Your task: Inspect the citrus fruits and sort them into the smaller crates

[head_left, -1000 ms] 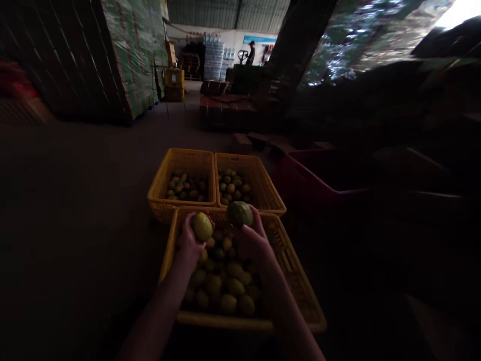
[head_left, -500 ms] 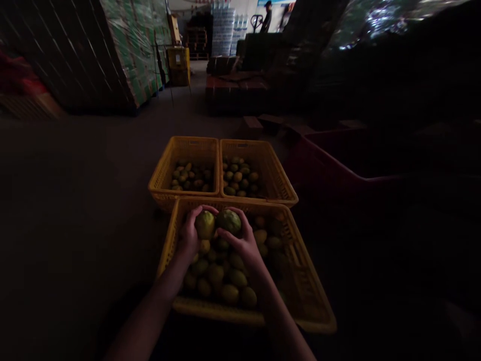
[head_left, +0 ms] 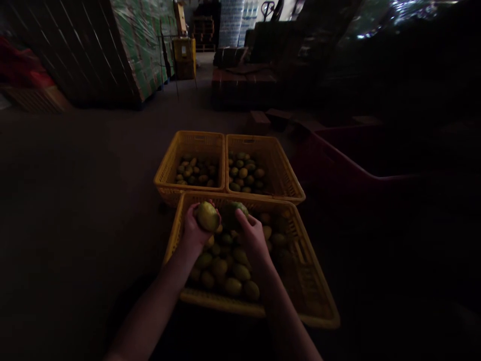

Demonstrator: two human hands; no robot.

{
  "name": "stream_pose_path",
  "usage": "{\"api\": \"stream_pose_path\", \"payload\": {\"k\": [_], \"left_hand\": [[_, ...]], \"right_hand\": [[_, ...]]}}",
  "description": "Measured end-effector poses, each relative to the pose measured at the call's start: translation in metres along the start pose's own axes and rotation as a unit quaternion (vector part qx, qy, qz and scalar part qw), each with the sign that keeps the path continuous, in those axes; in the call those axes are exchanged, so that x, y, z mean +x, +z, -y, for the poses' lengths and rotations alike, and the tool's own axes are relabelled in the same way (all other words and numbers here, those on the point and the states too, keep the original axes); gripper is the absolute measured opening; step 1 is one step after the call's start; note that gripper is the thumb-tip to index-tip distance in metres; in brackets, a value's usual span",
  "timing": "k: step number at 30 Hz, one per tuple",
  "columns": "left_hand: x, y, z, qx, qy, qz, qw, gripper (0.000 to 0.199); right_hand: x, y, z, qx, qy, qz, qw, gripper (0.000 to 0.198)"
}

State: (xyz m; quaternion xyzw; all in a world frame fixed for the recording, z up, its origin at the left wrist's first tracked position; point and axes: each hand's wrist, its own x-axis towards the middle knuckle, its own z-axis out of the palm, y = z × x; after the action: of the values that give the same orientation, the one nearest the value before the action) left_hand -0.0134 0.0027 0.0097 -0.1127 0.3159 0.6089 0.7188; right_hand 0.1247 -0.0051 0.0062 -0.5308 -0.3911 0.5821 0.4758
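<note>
My left hand (head_left: pixel 193 228) is wrapped round a yellow-green oval fruit (head_left: pixel 208 216), held palm up over the near yellow crate (head_left: pixel 300 317). Beside it, my right hand (head_left: pixel 254 234) grips a darker green fruit (head_left: pixel 236 209), with the thumb lying on its top; its fingers are mostly hidden. The fruits are apart from each other. Below both hands, many similar loose fruits (head_left: pixel 240 272) lie in the near crate, mainly in its left and middle part. Dim light leaves the exact kind of fruit unclear.
Two more yellow crates stand side by side beyond the near one, the left crate (head_left: pixel 160 175) and the right crate (head_left: pixel 295 183), both holding fruit. A dark red bin (head_left: pixel 345 163) is at the right. Wrapped green stacks (head_left: pixel 145 55) and a yellow box (head_left: pixel 185 57) stand farther back.
The left fruit has been turned in my left hand and tilted. My right hand has rolled over, bringing its thumb on top of the green fruit. The view has shifted slightly.
</note>
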Motion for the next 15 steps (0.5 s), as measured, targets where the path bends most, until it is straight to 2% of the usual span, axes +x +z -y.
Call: {"api": "stream_pose_path", "payload": {"k": [3, 8, 12, 15], "left_hand": [[0.003, -0.005, -0.001, -0.034, -0.015, -0.015, 0.999, 0.021], [0.009, -0.002, -0.001, -0.029, 0.039, -0.034, 0.998, 0.020], [0.006, 0.007, 0.002, 0.000, 0.036, 0.016, 0.999, 0.026], [0.001, 0.009, 0.005, 0.042, 0.036, 0.070, 0.996, 0.024]], "right_hand": [[0.003, -0.004, -0.001, 0.069, 0.030, 0.011, 0.997, 0.048], [0.005, -0.005, -0.006, 0.097, 0.014, 0.023, 0.995, 0.049], [0.005, -0.001, -0.009, 0.100, 0.007, 0.006, 0.995, 0.054], [0.004, -0.003, -0.005, 0.098, -0.013, 0.010, 0.995, 0.047]]}}
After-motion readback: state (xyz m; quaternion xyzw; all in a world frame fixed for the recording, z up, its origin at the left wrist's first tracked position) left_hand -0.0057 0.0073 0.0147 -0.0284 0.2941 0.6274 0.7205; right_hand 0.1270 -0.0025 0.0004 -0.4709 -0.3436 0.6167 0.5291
